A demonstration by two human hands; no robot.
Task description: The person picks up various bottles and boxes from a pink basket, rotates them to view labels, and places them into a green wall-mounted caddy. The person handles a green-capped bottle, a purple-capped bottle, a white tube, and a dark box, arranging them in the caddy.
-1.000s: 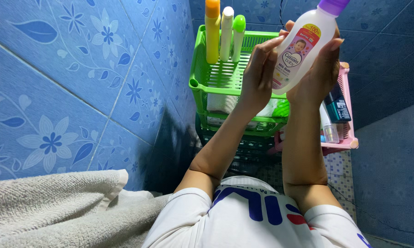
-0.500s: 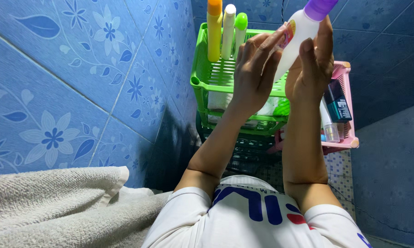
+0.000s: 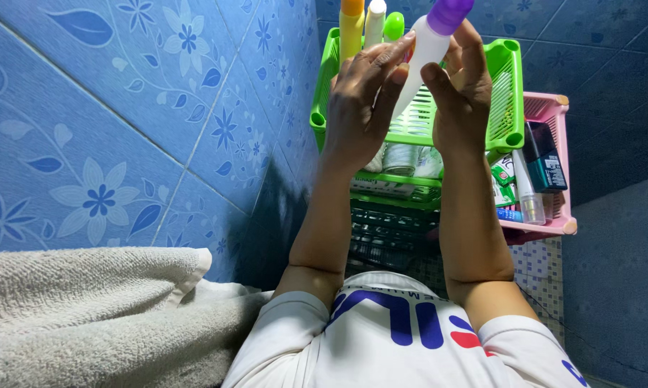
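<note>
Both hands are raised over the green rack (image 3: 509, 93), holding a white bottle (image 3: 418, 59) with a purple cap (image 3: 449, 11) between them. The left hand (image 3: 360, 108) lies flat against the bottle's left side, fingers long and close together, their tips reaching toward the cap. The right hand (image 3: 462, 93) curls round the other side, thumb in front and fingers behind, just under the cap. The bottle tilts, cap uppermost and leaning away from the person, above the rack's top shelf.

At the far left corner of that shelf three bottles stand upright side by side: one yellow with an orange cap (image 3: 351, 32), one white (image 3: 373, 21), one with a green cap (image 3: 393, 25). On the rack's lower shelf lie white rolled items (image 3: 403, 159). Just right of the rack, touching it, is a pink basket (image 3: 557, 144) with a dark teal bottle (image 3: 544, 156) and a clear-capped tube (image 3: 528, 194) inside. Left of the rack runs a blue flowered tile wall (image 3: 144, 122); a beige towel (image 3: 94, 316) lies nearer the person, below the wall.
</note>
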